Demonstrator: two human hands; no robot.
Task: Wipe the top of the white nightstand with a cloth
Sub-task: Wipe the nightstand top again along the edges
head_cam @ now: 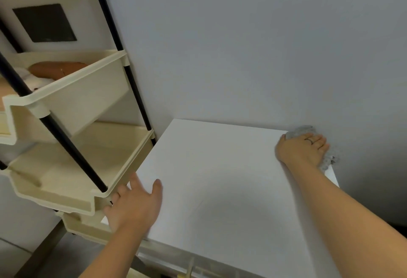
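Note:
The white nightstand [220,167] fills the lower middle of the view, its flat top pushed against a grey wall. My right hand [302,148] lies flat at the far right corner of the top, pressing a grey cloth [305,131] whose edges stick out past the fingers and over the right edge. My left hand [135,205] rests at the near left edge of the top, fingers spread, holding nothing.
A cream plastic tiered shelf [72,92] on black poles stands right beside the nightstand's left edge, close to my left hand. A brown object [56,69] lies in its upper tray. The grey wall [242,46] runs behind.

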